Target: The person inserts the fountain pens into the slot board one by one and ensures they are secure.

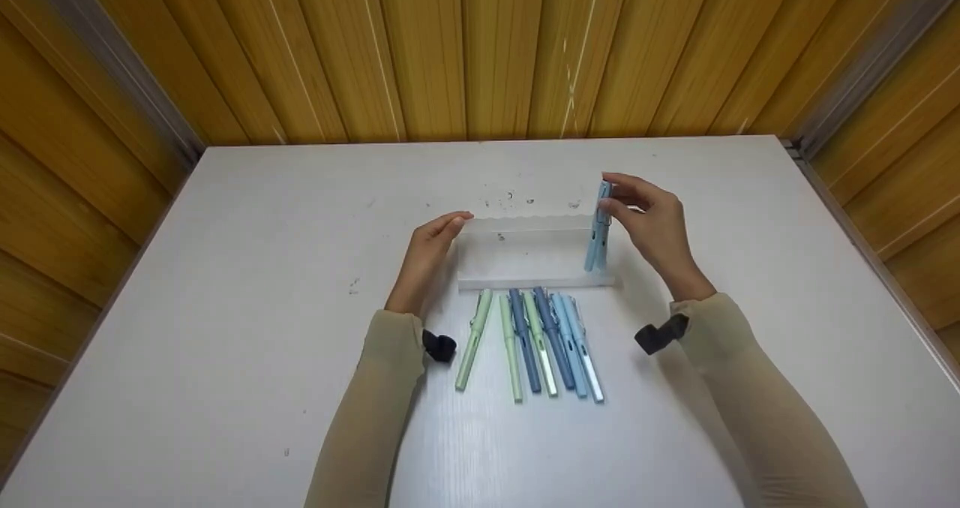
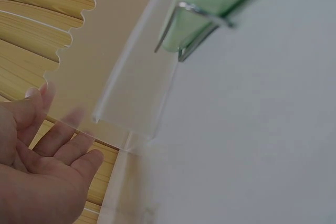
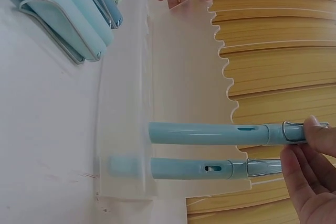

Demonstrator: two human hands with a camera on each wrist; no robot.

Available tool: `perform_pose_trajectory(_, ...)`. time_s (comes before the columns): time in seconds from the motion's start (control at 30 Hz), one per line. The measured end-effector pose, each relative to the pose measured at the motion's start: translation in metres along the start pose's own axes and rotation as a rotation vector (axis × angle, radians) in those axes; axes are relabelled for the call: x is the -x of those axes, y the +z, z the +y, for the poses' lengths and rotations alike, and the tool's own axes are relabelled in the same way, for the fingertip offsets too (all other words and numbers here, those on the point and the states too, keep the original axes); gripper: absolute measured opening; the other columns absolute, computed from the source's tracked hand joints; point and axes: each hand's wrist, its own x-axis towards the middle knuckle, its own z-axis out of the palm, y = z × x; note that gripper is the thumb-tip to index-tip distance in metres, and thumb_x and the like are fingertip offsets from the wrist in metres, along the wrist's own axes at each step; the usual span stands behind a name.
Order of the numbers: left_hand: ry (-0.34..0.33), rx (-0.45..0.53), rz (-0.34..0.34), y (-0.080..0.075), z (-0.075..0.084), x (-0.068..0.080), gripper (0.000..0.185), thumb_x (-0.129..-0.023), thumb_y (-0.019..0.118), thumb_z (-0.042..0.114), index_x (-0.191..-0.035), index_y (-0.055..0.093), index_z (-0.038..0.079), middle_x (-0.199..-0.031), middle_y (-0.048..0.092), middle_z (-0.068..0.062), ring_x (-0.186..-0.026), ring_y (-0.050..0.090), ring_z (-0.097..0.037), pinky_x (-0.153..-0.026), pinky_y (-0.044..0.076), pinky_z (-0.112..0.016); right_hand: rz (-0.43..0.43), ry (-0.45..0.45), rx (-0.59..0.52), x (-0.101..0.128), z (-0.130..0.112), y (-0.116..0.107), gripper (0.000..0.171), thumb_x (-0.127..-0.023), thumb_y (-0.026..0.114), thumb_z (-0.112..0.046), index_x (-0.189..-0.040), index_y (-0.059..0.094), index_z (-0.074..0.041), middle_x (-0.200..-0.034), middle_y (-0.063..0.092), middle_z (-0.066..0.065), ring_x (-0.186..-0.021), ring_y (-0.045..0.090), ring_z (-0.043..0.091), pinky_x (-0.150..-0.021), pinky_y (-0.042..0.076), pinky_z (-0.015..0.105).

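A translucent pen stand (image 1: 525,257) with a scalloped back edge stands mid-table. My left hand (image 1: 431,249) pinches its upper left corner between thumb and fingers; in the left wrist view some fingertips show through the clear panel. At the opposite end my right hand (image 1: 652,223) pinches a light blue pen (image 3: 210,134) near its clip. That pen is upright, its lower end at the front ledge of the stand. Right beside it another light blue pen (image 3: 181,168) stands with its lower end behind the ledge, its top partly hidden by my fingers.
In front of the stand lie several capped pens: a separate green pen (image 1: 474,341) on the left, then a row with a dark blue pen (image 1: 524,341) and a light blue pen (image 1: 585,350). Wood-patterned panels (image 1: 495,50) rise behind the white table (image 1: 262,268).
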Motion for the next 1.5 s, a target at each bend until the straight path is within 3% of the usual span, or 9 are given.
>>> perform_pose_trajectory(0.3,0.018,0.016,0.001,0.0,0.001,0.002,0.036,-0.098,0.054,0.034,-0.123,0.065,0.01,-0.137,0.057,-0.006,-0.134,0.046,-0.021,-0.113,0.035,-0.042,-0.008,0.011,0.025,0.001,0.005,0.001,0.037,-0.09,0.068,-0.016,-0.126,0.064,-0.015,-0.111,0.068,0.009,-0.094,0.06,0.002,-0.082,0.049,0.009)
perform_pose_trajectory(0.77,0.019,0.017,0.01,0.0,0.003,0.001,0.035,-0.098,0.054,0.032,-0.122,0.065,0.009,-0.135,0.059,-0.006,-0.133,0.047,-0.02,-0.113,0.035,-0.04,-0.075,0.014,0.072,0.0,0.009,0.002,0.038,-0.09,0.068,-0.016,-0.127,0.063,-0.015,-0.117,0.067,0.007,-0.101,0.062,0.012,-0.087,0.049,0.011)
perform_pose_trajectory(0.87,0.01,0.014,0.006,0.0,0.003,0.001,0.036,-0.099,0.054,0.034,-0.122,0.065,0.01,-0.136,0.058,-0.006,-0.134,0.046,-0.02,-0.113,0.034,-0.041,-0.086,-0.027,0.077,0.0,0.009,0.002,0.038,-0.089,0.069,-0.015,-0.127,0.063,-0.012,-0.118,0.066,0.008,-0.103,0.062,0.016,-0.088,0.048,0.01)
perform_pose_trajectory(1.07,-0.013,0.002,0.007,0.0,0.003,0.0,0.036,-0.098,0.053,0.036,-0.123,0.065,0.012,-0.139,0.056,-0.005,-0.135,0.044,-0.021,-0.113,0.034,-0.042,-0.077,-0.195,0.118,-0.002,0.007,0.003,0.036,-0.085,0.071,-0.005,-0.121,0.066,-0.006,-0.115,0.065,0.01,-0.101,0.062,0.018,-0.088,0.044,0.005)
perform_pose_trajectory(1.17,-0.017,-0.001,0.012,0.0,0.004,0.0,0.036,-0.098,0.053,0.036,-0.123,0.066,0.012,-0.138,0.056,-0.005,-0.135,0.045,-0.021,-0.113,0.034,-0.042,-0.067,-0.255,0.167,-0.003,0.007,0.003,0.036,-0.083,0.073,-0.003,-0.119,0.067,-0.005,-0.115,0.065,0.009,-0.101,0.062,0.02,-0.093,0.046,0.012)
perform_pose_trajectory(1.37,-0.017,0.003,0.017,0.0,0.004,0.001,0.036,-0.098,0.053,0.036,-0.122,0.066,0.012,-0.136,0.058,-0.004,-0.134,0.045,-0.02,-0.113,0.034,-0.041,-0.071,-0.303,0.232,-0.007,0.01,0.005,0.038,-0.082,0.074,-0.005,-0.119,0.067,-0.007,-0.121,0.065,0.009,-0.117,0.056,0.024,-0.103,0.045,0.042)
perform_pose_trajectory(1.5,-0.019,0.005,0.02,0.0,0.004,0.003,0.036,-0.098,0.054,0.037,-0.121,0.066,0.013,-0.135,0.059,-0.003,-0.133,0.046,-0.019,-0.113,0.034,-0.041,-0.076,-0.32,0.238,-0.01,0.013,0.005,0.038,-0.082,0.074,-0.007,-0.119,0.067,-0.006,-0.121,0.065,0.01,-0.119,0.055,0.025,-0.103,0.045,0.043)
